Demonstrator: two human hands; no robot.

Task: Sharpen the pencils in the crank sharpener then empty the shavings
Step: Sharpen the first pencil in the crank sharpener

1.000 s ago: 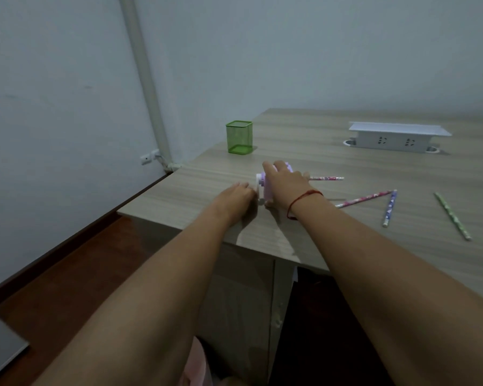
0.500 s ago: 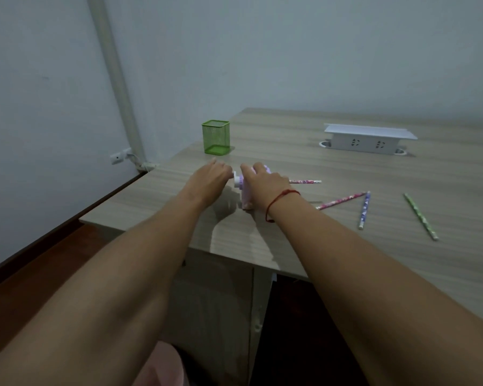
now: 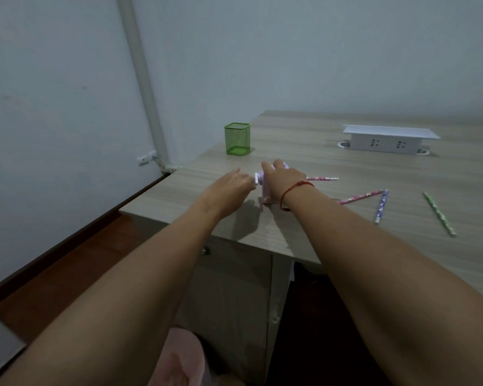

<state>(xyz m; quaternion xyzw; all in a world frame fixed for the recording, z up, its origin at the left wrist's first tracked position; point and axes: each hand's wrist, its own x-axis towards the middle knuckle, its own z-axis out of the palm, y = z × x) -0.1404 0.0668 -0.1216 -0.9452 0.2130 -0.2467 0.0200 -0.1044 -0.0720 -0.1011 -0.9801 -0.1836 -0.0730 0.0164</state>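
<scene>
A pale purple crank sharpener [image 3: 264, 194] stands upright near the front left corner of the desk [image 3: 304, 135]. Its white crank [image 3: 256, 180] faces left, and a pink-patterned pencil [image 3: 322, 178] sticks out level from its right side. Three loose pencils lie to the right: a second pink pencil [image 3: 360, 196] and a purple pencil [image 3: 381, 206] meeting at their far ends, and a green pencil [image 3: 438, 213] apart.

Both arms outstretched. Right hand [image 3: 283, 179] clasps sharpener [image 3: 264, 193] top; left hand [image 3: 229, 185] at crank [image 3: 255, 180], grip unclear.

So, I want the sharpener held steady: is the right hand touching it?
Touching. Head view shows the right hand wrapped over the top of the purple sharpener, no gap.
</scene>
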